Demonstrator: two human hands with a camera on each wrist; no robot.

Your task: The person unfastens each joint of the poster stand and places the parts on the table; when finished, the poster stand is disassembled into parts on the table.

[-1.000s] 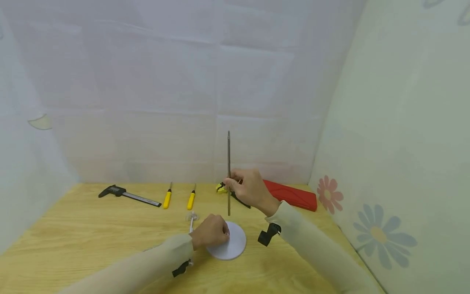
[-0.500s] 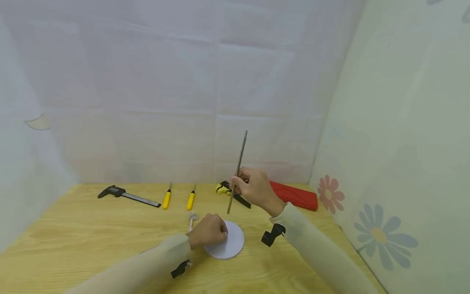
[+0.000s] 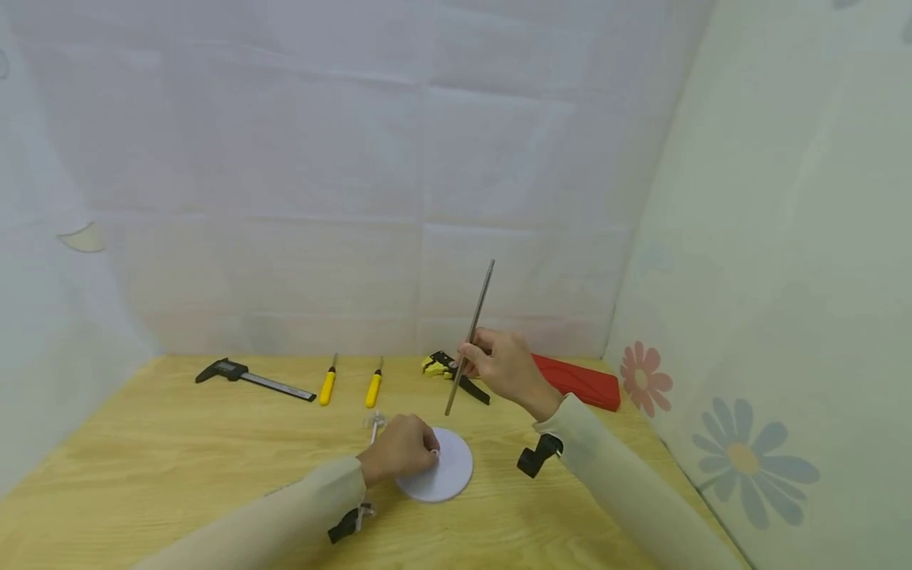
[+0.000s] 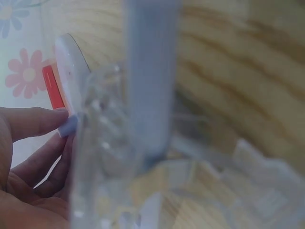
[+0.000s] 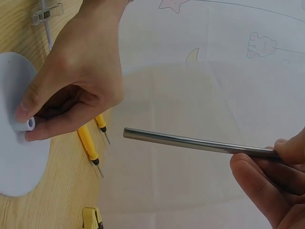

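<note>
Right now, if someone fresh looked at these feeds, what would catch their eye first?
Most striking is the thin grey metal rod, held tilted above the table by the right hand. Just below it, the left hand pinches a small white socket on the round white plastic disc lying on the light wooden table. At the back edge, the flat red case and two yellow-handled screwdrivers stand out.

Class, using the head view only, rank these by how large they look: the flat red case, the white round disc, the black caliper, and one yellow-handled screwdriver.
1. Flat red case and black caliper: similar length, the case broader.
2. White round disc: nearer the camera, so unsure against those two.
3. Yellow-handled screwdriver: smallest.
</note>
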